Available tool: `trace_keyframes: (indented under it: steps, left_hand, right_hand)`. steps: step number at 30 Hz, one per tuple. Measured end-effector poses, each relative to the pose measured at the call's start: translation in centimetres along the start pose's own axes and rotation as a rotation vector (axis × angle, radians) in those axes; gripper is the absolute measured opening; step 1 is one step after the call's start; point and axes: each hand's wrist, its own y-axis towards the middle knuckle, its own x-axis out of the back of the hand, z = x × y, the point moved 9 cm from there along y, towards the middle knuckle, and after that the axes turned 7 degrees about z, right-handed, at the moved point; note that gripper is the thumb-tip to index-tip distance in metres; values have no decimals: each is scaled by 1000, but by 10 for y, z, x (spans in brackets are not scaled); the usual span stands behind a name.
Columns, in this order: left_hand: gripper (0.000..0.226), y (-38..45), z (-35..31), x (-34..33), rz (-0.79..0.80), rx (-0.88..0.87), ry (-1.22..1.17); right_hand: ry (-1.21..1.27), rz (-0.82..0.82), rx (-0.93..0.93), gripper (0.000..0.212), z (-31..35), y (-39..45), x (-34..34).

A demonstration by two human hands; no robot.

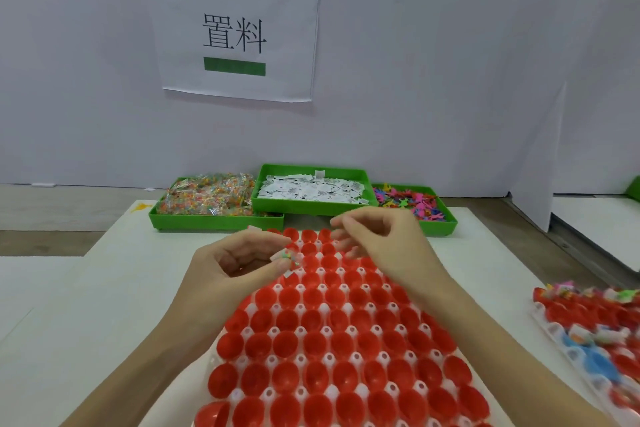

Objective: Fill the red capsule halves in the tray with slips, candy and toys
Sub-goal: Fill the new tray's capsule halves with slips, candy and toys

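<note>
A white tray [221,343] full of empty red capsule halves [313,343] lies in front of me. My left hand [239,262] hovers over the tray's far left part and pinches a small bundle of paper slips and candy packets [287,255]. A white slip [290,276] sits just below that hand's fingers. My right hand [377,236] is held over the far rows, fingers loosely curled and blurred; nothing shows in it.
Three green bins stand at the back: candy packets [204,199] on the left, white slips [311,189] in the middle, coloured toys [412,203] on the right. A second tray with filled capsules [595,329] lies at the right edge. A white wall rises behind.
</note>
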Motion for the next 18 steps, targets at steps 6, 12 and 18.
trace_keyframes:
  steps: [6,12,18]
  left_hand:
    - [23,0,2,2,-9,27,1]
    - [19,3,6,17,-60,55,11]
    - [19,4,8,20,-59,53,24]
  right_hand:
    - [-514,-284,-115,22,-64,83,101]
    - [-1034,25,-219,32,-110,115,111]
    - [-976,137,-186,26,-108,127,87]
